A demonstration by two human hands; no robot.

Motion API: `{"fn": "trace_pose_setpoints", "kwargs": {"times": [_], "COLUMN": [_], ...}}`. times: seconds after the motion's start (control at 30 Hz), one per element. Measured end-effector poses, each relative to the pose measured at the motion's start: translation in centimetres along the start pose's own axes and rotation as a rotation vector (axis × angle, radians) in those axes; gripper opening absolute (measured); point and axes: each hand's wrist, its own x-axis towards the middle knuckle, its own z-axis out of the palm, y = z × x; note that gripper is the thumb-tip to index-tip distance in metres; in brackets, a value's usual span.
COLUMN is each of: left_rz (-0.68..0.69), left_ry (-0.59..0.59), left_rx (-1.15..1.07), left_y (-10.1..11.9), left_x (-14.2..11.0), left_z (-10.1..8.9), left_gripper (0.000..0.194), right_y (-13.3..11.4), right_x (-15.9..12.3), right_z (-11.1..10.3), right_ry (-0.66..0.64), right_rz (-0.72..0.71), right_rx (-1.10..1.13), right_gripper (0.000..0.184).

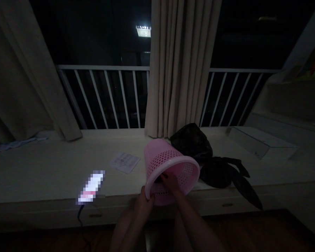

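Working inside the pink basket [157,150], tilted at the front edge of the desk [110,140]. Left grip [144,202] clamps its rim; right grip [170,181] is inside by something dark [158,179], can't tell if holding it. Looks mid-job: basket steadied, inside work unfinished.

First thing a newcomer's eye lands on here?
Probably the pink perforated wastebasket, low center, tilted with its mouth toward the camera; the left hand grips its rim and the right hand reaches inside. The glowing, pixelated screen at lower left competes in the dark room. Next come the bright lamp beyond the railing and the black plastic bags right of the basket.
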Motion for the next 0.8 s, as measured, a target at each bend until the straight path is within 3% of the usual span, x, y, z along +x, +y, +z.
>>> {"fn": "trace_pose_setpoints", "kwargs": {"times": [0.17,0.43,0.67,0.8], "left_rz": [0.034,0.034,0.042,0.034], "left_ry": [0.018,0.030,-0.003,-0.001], "left_rx": [-0.002,-0.021,-0.058,-0.065], "left_y": [-1.1,-0.9,-0.3,-0.6], "left_x": [0.4,0.4,0.2,0.3], "left_z": [0.6,0.6,0.2,0.4], "left_gripper": [0.032,0.030,0.027,0.026], "right_y": [-0.3,-1.5,-1.4,-1.4], "right_x": [-0.3,-0.7,-1.0,-0.9], "right_z": [0.5,-0.3,1.0,1.7], "right_ry": [-0.121,0.130,-0.103,-0.170], "right_rz": [-0.058,0.052,-0.225,-0.244], "right_rx": [-0.050,-0.335,-0.414,-0.383], "right_gripper": [0.031,0.028,0.036,0.032]}}
